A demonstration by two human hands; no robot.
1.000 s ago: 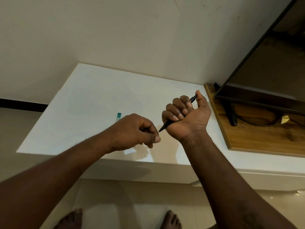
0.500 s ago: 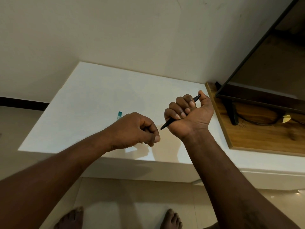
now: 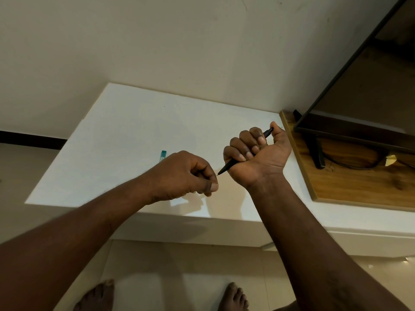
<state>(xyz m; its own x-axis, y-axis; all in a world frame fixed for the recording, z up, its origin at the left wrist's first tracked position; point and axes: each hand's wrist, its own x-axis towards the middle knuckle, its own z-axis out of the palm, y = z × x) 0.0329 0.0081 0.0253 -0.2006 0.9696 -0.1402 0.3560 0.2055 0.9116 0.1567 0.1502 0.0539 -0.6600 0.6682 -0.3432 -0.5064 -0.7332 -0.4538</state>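
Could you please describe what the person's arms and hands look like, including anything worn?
The left forearm and right forearm are bare, with no sleeves in view. The left hand and right hand wear no gloves, and no rings, watch or bracelet shows.

Quick tally of your shot: two hands, your left hand (image 3: 186, 176) and your right hand (image 3: 258, 158); one black pen (image 3: 228, 167); one little teal case (image 3: 163, 154); one white ledge (image 3: 125, 135); one wooden board (image 3: 350, 187); one dark screen (image 3: 370, 86) with one stand leg (image 3: 315, 153) showing; one black cable (image 3: 350, 167); one yellow tag (image 3: 390, 159); two bare feet, left foot (image 3: 96, 297) and right foot (image 3: 234, 297), down at the bottom.
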